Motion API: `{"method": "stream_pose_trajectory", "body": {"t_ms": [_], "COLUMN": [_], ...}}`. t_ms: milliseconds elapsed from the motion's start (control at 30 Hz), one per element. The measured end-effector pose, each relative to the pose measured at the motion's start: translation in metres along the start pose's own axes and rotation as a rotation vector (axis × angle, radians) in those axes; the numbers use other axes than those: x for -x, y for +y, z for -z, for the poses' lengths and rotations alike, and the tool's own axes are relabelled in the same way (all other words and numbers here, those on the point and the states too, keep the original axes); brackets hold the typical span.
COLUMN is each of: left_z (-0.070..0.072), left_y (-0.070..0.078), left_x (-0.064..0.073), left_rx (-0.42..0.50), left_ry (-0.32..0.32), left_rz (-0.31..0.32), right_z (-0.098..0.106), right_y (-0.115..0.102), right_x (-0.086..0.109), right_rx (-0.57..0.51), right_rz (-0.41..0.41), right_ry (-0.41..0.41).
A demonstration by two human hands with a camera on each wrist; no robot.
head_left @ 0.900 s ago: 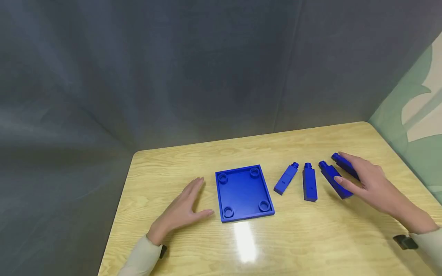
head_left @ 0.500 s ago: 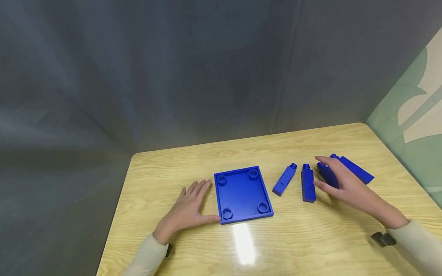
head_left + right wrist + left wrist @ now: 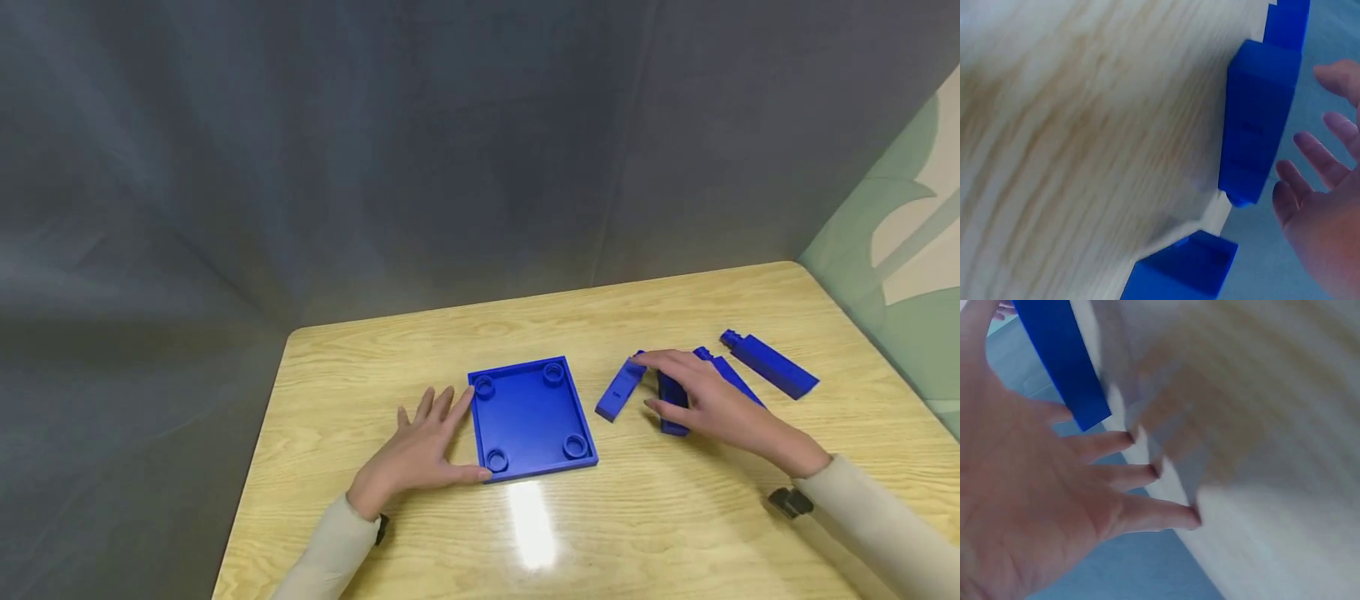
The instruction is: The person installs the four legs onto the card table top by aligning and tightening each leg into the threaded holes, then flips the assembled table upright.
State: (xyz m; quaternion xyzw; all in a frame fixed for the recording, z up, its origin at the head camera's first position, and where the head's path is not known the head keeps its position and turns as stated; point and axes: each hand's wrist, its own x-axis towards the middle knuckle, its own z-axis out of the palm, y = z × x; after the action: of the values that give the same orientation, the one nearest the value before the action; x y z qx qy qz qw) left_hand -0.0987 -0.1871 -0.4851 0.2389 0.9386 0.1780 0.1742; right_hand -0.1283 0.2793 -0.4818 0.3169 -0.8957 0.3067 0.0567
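A blue square plate (image 3: 532, 423) lies on the table, with a raised rim and a round socket at each corner. My left hand (image 3: 420, 454) spreads along its left side, thumb at the near corner and index finger at the far one. In the left wrist view the plate's edge (image 3: 1063, 362) shows beside the straight fingers. My right hand (image 3: 708, 408) hovers over blue square legs with threaded ends, holding nothing. It partly covers the second leg (image 3: 670, 387); its fingertips overlap the top of the leftmost leg (image 3: 619, 392). Leg sides (image 3: 1257, 119) show beside the loosely bent fingers in the right wrist view.
Right of the hand lie a partly covered third leg (image 3: 737, 379) and a fourth leg (image 3: 772, 367), farthest right. The light wooden table (image 3: 390, 350) ends at a dark curtain (image 3: 450, 167). A patterned green wall (image 3: 900, 250) borders the right edge.
My right hand has moved left from the two rightmost legs, over the third, to above the second. My left hand has moved right, up to the plate's edge. The legs lie where they were.
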Motion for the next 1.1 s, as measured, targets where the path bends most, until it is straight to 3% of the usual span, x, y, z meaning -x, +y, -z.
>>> {"method": "stream_pose_trajectory", "body": {"t_ms": [167, 433, 767, 1100], "left_z": [0.006, 0.004, 0.004, 0.005], "left_y": [0.006, 0.007, 0.007, 0.008], "left_x": [-0.001, -0.005, 0.001, -0.003], "left_rx": [0.004, -0.003, -0.078, -0.096], "left_ry": [-0.056, -0.040, -0.027, -0.037], "left_rz": [0.012, 0.015, 0.045, 0.038], "right_z": [-0.010, -0.009, -0.014, -0.010], "right_y": [0.004, 0.009, 0.011, 0.020], "right_x": [-0.003, -0.014, -0.028, -0.035], "right_rx": [0.029, 0.138, 0.107, 0.103], "right_rz": [0.043, 0.075, 0.138, 0.214], "right_ry": [-0.011, -0.031, -0.117, -0.122]}}
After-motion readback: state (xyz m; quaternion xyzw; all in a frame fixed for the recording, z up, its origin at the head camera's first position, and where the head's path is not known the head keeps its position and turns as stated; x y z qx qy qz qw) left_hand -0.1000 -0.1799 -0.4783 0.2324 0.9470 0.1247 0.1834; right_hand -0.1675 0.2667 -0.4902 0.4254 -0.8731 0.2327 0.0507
